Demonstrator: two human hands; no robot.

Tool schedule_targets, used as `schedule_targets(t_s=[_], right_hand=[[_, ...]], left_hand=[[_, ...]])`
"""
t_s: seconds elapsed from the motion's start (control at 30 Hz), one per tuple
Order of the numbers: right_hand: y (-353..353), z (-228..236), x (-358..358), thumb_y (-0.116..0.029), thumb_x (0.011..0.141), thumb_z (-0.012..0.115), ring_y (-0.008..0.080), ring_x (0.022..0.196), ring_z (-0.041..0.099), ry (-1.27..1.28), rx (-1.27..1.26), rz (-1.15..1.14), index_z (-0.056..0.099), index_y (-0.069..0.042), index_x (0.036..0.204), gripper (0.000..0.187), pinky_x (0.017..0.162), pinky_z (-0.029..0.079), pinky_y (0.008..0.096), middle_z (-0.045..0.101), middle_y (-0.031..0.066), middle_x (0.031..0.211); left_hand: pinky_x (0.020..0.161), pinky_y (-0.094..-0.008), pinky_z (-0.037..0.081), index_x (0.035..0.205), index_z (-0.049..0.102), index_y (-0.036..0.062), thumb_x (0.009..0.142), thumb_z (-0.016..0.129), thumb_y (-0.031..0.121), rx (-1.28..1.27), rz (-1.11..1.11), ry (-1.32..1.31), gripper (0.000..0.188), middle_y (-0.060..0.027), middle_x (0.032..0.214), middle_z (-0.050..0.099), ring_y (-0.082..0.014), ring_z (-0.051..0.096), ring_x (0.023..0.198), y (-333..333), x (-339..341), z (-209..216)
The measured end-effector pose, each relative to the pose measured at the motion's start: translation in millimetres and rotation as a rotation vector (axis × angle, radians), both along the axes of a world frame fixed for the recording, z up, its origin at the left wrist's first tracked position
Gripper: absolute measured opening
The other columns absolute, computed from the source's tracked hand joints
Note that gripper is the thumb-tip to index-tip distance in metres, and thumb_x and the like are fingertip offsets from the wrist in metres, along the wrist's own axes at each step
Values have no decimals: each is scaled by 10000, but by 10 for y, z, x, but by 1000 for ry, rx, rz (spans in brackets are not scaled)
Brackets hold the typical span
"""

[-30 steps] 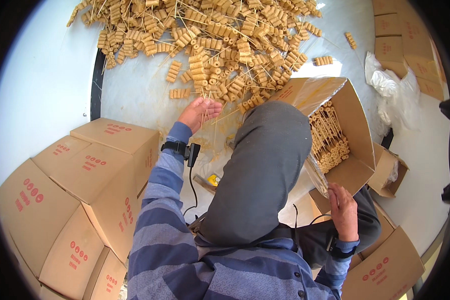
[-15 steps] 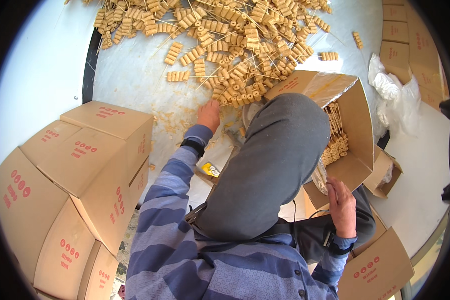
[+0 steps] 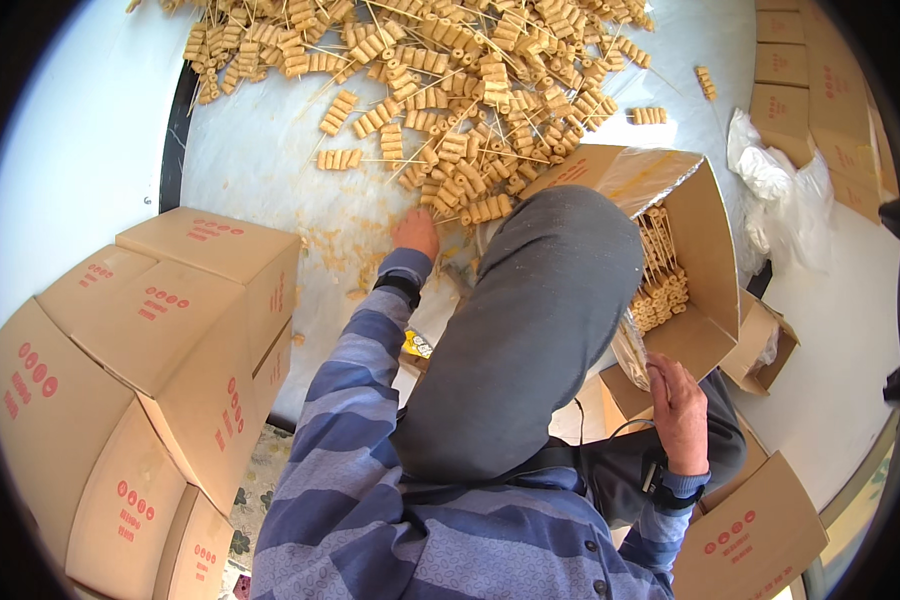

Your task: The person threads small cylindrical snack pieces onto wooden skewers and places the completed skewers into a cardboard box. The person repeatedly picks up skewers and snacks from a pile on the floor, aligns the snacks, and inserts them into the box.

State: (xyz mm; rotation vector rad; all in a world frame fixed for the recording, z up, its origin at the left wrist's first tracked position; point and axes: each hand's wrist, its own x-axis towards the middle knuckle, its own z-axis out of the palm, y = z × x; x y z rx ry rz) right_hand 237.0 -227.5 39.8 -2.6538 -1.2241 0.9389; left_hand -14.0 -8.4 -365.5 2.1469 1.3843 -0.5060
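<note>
A passage is being kept between the left hand [image 3: 417, 234] and stacked cartons [image 3: 202, 325]; rightward, the open carton [image 3: 712, 255] is being partly obstructed by the knee [image 3: 575, 222].

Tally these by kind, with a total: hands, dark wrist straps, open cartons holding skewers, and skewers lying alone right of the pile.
Left hand and right hand: 2
Dark wrist straps: 2
Open carton holding skewers: 1
Lone skewers right of the pile: 2
Total: 7
Those in the pile and carton overlap too much to count.

The frame's top cuts off the skewered rolls [image 3: 430, 98]. Right of centre, a knee [image 3: 570, 255] hides part of the open cardboard box [image 3: 708, 250].
</note>
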Motion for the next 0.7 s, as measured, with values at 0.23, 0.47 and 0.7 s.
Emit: schedule_targets(t_s=[0.23,0.47,0.7], right_hand=[[-86,58,12,-66,919,652,370,857,651,-17,76,39,660,-11,1067,159,756,524,423,675,177,916],[-258,71,67,-93,918,651,360,861,655,-40,172,36,663,-27,1088,183,784,525,420,685,169,907],[-310,192,-37,-94,924,653,350,904,675,-2,268,20,682,-22,1078,172,798,543,404,707,163,963]], left_hand=[[874,-517,527,1193,586,60,977,490,226,-77,23,-88,289,-190,1152,668,-374,676,1038,26,-154,-501],[834,-516,529,1156,611,42,969,493,194,-172,-115,-347,269,-239,1033,701,-399,678,1000,247,-504,-372],[617,-299,462,890,508,78,1051,491,348,-650,349,-622,314,-55,762,540,-136,550,666,995,-595,1690]])
